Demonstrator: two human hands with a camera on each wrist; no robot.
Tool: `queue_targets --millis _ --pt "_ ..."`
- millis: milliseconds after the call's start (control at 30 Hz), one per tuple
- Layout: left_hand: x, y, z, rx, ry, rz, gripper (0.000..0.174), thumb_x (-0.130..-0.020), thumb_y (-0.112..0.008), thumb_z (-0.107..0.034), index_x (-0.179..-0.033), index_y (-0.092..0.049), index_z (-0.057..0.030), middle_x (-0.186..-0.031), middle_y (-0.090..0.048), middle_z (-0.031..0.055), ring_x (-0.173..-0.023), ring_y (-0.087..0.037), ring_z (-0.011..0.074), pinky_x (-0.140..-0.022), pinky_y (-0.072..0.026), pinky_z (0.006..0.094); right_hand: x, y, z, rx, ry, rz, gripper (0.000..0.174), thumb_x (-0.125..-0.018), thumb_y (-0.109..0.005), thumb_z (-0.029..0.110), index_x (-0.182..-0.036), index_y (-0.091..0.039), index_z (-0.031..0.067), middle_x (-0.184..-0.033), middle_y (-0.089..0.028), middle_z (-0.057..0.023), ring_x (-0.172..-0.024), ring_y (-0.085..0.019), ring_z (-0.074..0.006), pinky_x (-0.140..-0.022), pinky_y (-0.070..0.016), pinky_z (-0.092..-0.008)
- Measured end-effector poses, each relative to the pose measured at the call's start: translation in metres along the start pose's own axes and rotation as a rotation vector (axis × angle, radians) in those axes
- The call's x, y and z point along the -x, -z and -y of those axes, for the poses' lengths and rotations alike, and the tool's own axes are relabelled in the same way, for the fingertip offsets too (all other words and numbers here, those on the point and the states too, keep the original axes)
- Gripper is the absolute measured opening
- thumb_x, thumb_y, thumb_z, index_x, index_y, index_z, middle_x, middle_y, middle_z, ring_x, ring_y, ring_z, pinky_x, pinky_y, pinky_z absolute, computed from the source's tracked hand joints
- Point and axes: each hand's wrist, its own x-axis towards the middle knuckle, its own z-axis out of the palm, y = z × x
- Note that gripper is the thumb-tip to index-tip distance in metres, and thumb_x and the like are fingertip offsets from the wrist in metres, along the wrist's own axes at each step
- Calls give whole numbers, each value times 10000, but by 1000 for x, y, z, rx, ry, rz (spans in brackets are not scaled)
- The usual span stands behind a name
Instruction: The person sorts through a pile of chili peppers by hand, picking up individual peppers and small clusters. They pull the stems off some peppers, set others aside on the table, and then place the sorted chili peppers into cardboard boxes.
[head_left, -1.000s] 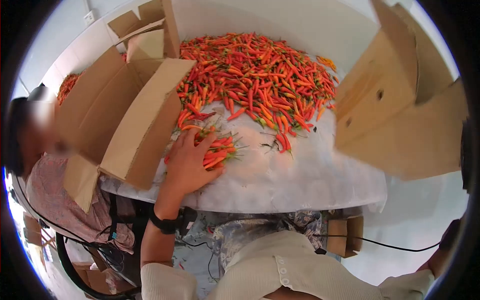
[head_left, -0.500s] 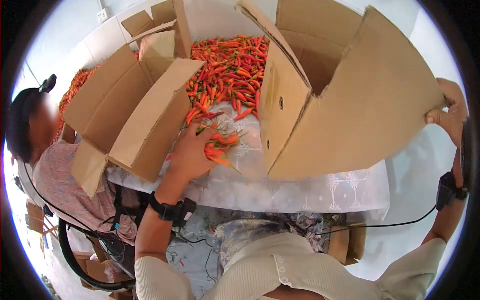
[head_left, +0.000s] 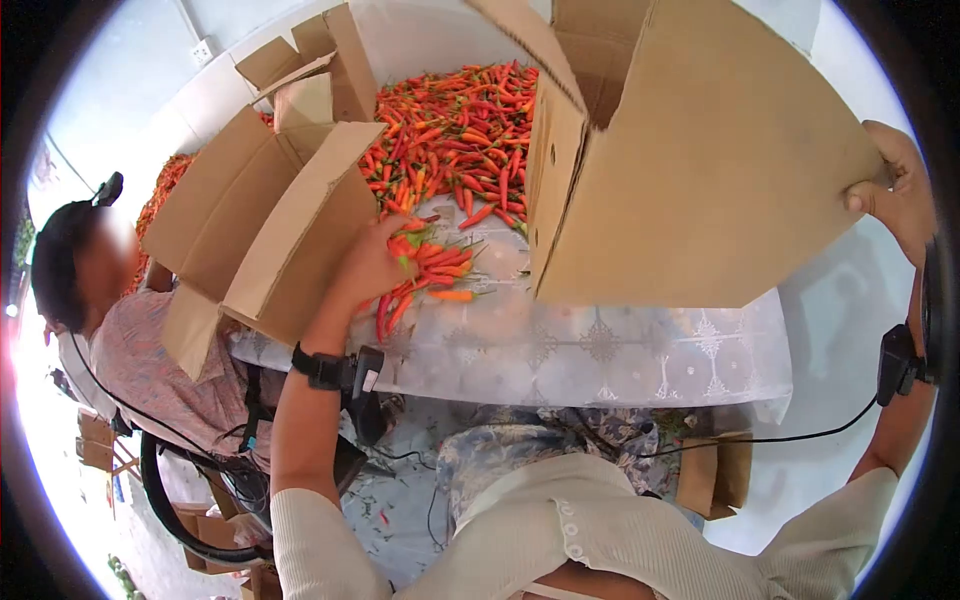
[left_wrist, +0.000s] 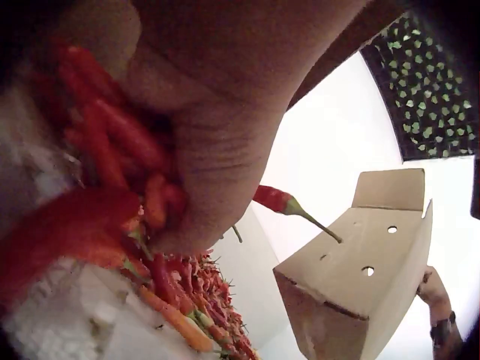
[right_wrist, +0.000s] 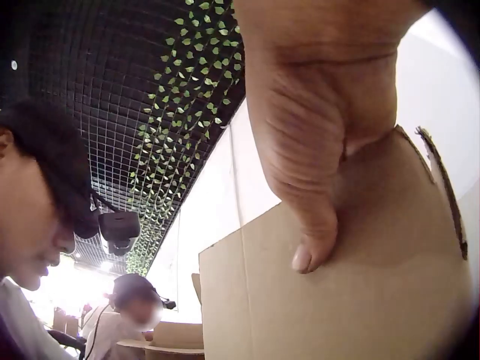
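In the head view my left hand (head_left: 372, 262) curls round a bunch of red and orange chillies (head_left: 432, 262) at the near left of the cloth-covered table (head_left: 600, 350). The left wrist view shows the thumb pressed against several chillies (left_wrist: 124, 142). My right hand (head_left: 900, 190) pinches the right edge of a large open cardboard box (head_left: 700, 170), tilted over the table's right part; its thumb lies on the outer face in the right wrist view. A large heap of chillies (head_left: 450, 125) lies behind, partly hidden by this box.
Another open cardboard box (head_left: 300, 235) stands at the left, close beside my left hand. A person in a patterned shirt (head_left: 170, 345) sits beyond it. A smaller box (head_left: 715, 475) is on the floor below the table, and a cable (head_left: 780, 438) runs to my right wrist.
The large box has swung in from the right over the table, covering part of the heap, then shifted slightly up. My left hand has gathered chillies, with fingers curled more closely round them.
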Motion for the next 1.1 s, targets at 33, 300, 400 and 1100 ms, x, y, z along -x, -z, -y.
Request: queue_targets --millis 33,300,400,1100 --pt "-4 6 -5 8 15 2 628 -670 -750 -124 -1253 -526 -66 -1118 -561 209 -1077 -550 340 -938 -438 386 1 -1 -2 45 7 10 556 -676 -805 313 -1093 -567 32 -950 -567 -12 -926 -533 -138 -847 -417 -308" --pt "-26 51 -34 549 -20 -124 443 -727 -696 -45 -1154 -576 -36 -867 -614 26 -743 -587 114 -651 -496 285 15 -37 -13 -25 151 -161 488 -623 -815 196 -1028 -592 40 -1021 -561 -37 -988 -517 -185 -868 -402 -337" --pt "-22 91 -88 747 -69 -242 333 -757 -681 -51 -1079 -603 -15 -842 -604 16 -726 -574 87 -619 -488 255 16 -58 11 -63 318 -186 309 -577 -738 103 -828 -589 2 -768 -557 -74 -771 -563 -217 -716 -433 -338" --pt "-45 74 -288 -144 -831 492 562 -725 -703 -438 -1127 -640 -51 -995 -656 142 -931 -623 222 -824 -480 319 40 -86 26 179 468 -138 193 -637 -722 161 -755 -612 55 -694 -593 -89 -693 -578 -316 -625 -425 -396"
